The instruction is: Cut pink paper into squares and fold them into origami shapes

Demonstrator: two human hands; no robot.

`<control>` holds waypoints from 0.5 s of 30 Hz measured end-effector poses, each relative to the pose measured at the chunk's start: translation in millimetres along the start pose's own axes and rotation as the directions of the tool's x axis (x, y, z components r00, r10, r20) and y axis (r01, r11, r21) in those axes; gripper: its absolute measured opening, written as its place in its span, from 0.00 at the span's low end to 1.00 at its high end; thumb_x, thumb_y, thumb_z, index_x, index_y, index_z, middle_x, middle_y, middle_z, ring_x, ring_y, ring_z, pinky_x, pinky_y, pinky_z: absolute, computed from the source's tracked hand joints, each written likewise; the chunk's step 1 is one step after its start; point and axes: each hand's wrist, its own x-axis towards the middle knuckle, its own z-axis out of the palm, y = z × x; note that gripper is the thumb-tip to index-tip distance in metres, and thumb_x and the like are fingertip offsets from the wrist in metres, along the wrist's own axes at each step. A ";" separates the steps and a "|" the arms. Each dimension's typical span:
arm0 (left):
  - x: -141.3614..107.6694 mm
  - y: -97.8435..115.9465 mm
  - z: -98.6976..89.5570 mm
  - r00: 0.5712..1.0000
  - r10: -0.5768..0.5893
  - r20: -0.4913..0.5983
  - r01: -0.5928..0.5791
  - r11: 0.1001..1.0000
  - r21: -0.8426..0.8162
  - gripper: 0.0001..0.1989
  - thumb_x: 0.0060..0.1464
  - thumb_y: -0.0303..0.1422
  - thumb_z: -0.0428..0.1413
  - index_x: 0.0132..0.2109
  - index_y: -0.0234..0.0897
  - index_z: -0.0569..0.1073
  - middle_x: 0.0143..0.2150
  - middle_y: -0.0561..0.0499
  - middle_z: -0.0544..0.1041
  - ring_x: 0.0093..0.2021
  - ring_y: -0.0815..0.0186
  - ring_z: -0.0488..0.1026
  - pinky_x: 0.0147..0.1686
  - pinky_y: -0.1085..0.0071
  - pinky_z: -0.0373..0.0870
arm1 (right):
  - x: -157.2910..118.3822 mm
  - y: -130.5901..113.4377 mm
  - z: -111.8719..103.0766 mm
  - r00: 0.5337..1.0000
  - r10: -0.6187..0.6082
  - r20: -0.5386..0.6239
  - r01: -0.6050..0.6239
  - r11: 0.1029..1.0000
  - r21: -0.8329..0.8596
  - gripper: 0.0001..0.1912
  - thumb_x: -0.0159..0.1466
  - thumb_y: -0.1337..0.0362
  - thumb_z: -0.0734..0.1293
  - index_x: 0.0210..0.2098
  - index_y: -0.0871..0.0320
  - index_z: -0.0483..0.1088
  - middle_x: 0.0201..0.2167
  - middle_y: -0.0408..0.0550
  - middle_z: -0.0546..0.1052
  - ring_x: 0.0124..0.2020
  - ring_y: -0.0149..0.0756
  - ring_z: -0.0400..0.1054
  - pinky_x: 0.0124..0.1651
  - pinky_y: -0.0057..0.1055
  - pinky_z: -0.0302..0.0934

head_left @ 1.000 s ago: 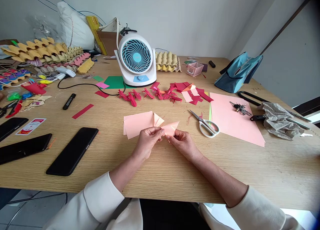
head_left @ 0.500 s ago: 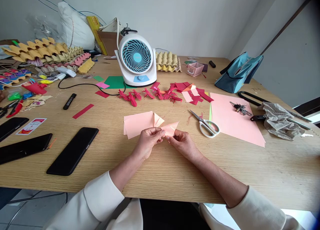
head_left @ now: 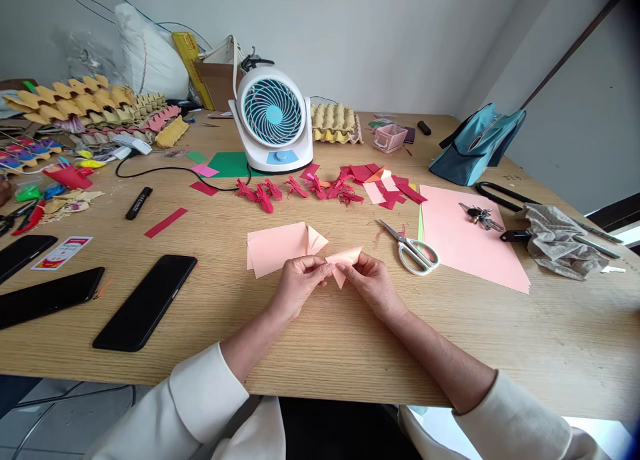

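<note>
A small folded piece of pink paper [head_left: 343, 257] is pinched between my two hands, just above the table. My left hand [head_left: 300, 283] grips its left end between thumb and fingers. On its right side, my right hand [head_left: 373, 283] presses it with the thumb while the fingers are behind. One pointed corner of the paper hangs down between the thumbs. Beyond my left hand lie pink paper rectangles [head_left: 277, 248] with a small folded pink piece [head_left: 316, 239] at their right edge. White-handled scissors [head_left: 419, 257] rest to the right of my hands.
Red paper figures [head_left: 297, 188] and red scraps [head_left: 400, 187] lie in front of a white fan [head_left: 274, 117]. A large pink sheet [head_left: 470, 240] with keys [head_left: 481, 217] on it is at the right. Black phones [head_left: 146, 303] and a marker [head_left: 139, 203] lie left; a blue bag [head_left: 475, 147] stands back right.
The folded pink paper has been turned, so a point now hangs downward between my thumbs. My right hand has shifted slightly up and right; my left hand is almost in the same place.
</note>
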 end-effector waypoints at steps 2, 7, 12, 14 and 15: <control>0.2 -0.6 -0.8 1.000 0.010 0.009 -0.010 1.000 0.012 0.14 0.44 0.41 0.65 0.28 0.32 0.78 0.27 0.51 0.74 0.28 0.72 0.67 0.27 0.76 0.68 | 0.5 1.8 -0.2 1.000 0.003 -0.014 -0.003 1.000 -0.005 0.18 0.52 0.51 0.74 0.28 0.59 0.72 0.25 0.43 0.74 0.25 0.30 0.64 0.30 0.28 0.57; 2.4 -2.4 -2.9 0.999 0.026 -0.036 -0.025 0.999 0.026 0.16 0.42 0.41 0.66 0.32 0.32 0.77 0.29 0.50 0.74 0.29 0.69 0.68 0.24 0.75 0.69 | 0.9 5.8 -1.4 0.999 -0.019 -0.029 0.017 0.998 -0.054 0.18 0.52 0.51 0.74 0.26 0.60 0.70 0.22 0.42 0.71 0.23 0.28 0.60 0.27 0.27 0.54; 3.7 -3.3 -3.4 0.998 0.062 -0.030 -0.061 0.998 0.032 0.14 0.43 0.40 0.65 0.27 0.32 0.76 0.25 0.52 0.72 0.26 0.71 0.66 0.25 0.75 0.68 | 0.6 6.8 -2.2 0.999 -0.040 -0.032 0.038 0.997 -0.074 0.17 0.53 0.52 0.73 0.25 0.59 0.68 0.22 0.41 0.70 0.23 0.28 0.60 0.27 0.27 0.54; 3.5 -3.1 -3.4 0.996 0.079 -0.029 -0.078 0.996 0.038 0.13 0.44 0.39 0.65 0.27 0.32 0.76 0.25 0.53 0.72 0.26 0.72 0.66 0.25 0.75 0.67 | 0.7 5.5 -1.8 0.999 -0.030 -0.019 0.029 0.998 -0.063 0.17 0.53 0.52 0.73 0.26 0.59 0.69 0.23 0.42 0.72 0.24 0.29 0.62 0.28 0.28 0.56; 3.3 -2.9 -3.4 0.996 0.089 -0.025 -0.088 0.995 0.043 0.13 0.45 0.39 0.65 0.27 0.32 0.75 0.24 0.53 0.72 0.25 0.72 0.66 0.26 0.75 0.66 | 0.8 4.7 -1.4 1.000 -0.023 -0.004 0.023 0.998 -0.057 0.17 0.53 0.51 0.73 0.27 0.59 0.70 0.24 0.43 0.72 0.25 0.30 0.63 0.29 0.28 0.57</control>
